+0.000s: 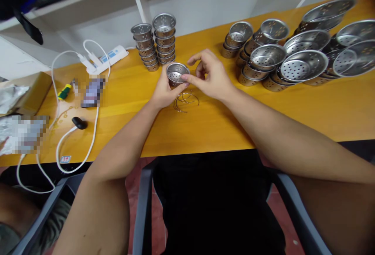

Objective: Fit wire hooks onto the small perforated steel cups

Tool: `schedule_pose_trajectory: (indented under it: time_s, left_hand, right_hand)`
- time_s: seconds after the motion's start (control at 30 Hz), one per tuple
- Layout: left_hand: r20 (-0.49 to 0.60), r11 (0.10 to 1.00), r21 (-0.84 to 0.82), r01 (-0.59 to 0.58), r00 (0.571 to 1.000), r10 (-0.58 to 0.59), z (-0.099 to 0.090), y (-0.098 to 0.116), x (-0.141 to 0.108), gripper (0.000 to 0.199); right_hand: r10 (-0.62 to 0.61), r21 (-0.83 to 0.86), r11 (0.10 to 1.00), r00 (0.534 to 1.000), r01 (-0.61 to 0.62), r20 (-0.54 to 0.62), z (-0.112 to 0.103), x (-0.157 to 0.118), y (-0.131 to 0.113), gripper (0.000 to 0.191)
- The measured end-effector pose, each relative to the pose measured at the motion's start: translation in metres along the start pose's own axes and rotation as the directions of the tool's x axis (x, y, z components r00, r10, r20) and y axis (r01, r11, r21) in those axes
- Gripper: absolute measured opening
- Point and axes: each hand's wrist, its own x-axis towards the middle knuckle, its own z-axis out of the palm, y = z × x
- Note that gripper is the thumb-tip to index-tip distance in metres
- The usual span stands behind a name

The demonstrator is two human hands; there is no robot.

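Note:
A small perforated metal cup (177,73) is gripped by my left hand (164,89) above the table, its opening facing up. My right hand (210,73) is at the cup's right side, fingers curved and apart from the thumb, with the thumb tip at the rim. Whether the thumb presses on the cup is hard to tell. Several thin wire rings (187,99) lie on the table just below the cup. Behind my left hand stand two stacks of similar cups, a left stack (142,44) and a right stack (164,36).
Stacked perforated bowls (304,65) of several sizes crowd the right side of the table (205,130). On the left are a power strip (109,59), white cables, a phone (93,93), a black plug-like object (79,122) and a cardboard box (36,95). A person's leg shows lower left.

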Motion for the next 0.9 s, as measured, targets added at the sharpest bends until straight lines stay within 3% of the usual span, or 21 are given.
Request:
schedule_pose_trajectory:
  time_s: [0.27,0.5,0.63,0.77,0.9]
  left_hand:
    - [-0.036,0.998,0.019,-0.058,0.998,0.059,-0.002,-0.020,0.003,0.098]
    - [0.019,0.999,0.039,-0.020,1.000,0.019,-0.002,-0.011,0.000,0.111]
    - [0.057,0.998,0.034,-0.048,0.997,0.046,-0.001,-0.014,-0.002,0.112]
    - [0.100,0.994,0.027,-0.104,0.990,0.101,-0.001,-0.013,-0.004,0.110]
    - [0.118,1.000,0.027,-0.006,0.993,0.003,-0.003,-0.002,-0.005,0.121]
  right_hand:
    - [-0.138,-0.132,0.979,0.980,0.157,0.144,-0.007,-0.005,-0.009,0.060]
    - [-0.180,-0.168,0.959,0.948,0.228,0.264,0.004,-0.009,0.001,0.062]
    - [-0.201,-0.159,0.958,0.956,0.237,0.214,0.008,-0.008,0.002,0.063]
    - [-0.258,-0.147,0.949,0.955,0.279,0.148,0.009,-0.006,0.000,0.084]
    - [-0.171,-0.320,0.929,0.982,0.187,0.079,-0.006,0.000,0.017,0.085]
